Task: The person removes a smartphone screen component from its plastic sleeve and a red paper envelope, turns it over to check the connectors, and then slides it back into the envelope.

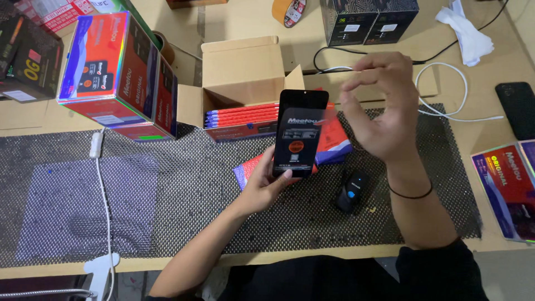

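My left hand [266, 181] grips the lower end of a flat black phone screen panel [300, 131] and holds it upright above the dark mesh mat [167, 184]. My right hand [379, 108] hovers just right of the panel, empty, with curled fingers and thumb close to the forefinger. Behind the panel stands an open cardboard box [245, 69] filled with a row of slim red and blue packages [241, 116]. More such packages [334, 142] lie on the mat under the panel.
A small black handheld scanner [351, 192] lies on the mat below my right hand. Red and blue cartons [117, 72] stack at the left, black boxes [368, 19] at the back. White cables [446, 95] cross the table, and a dark phone [517, 108] lies far right.
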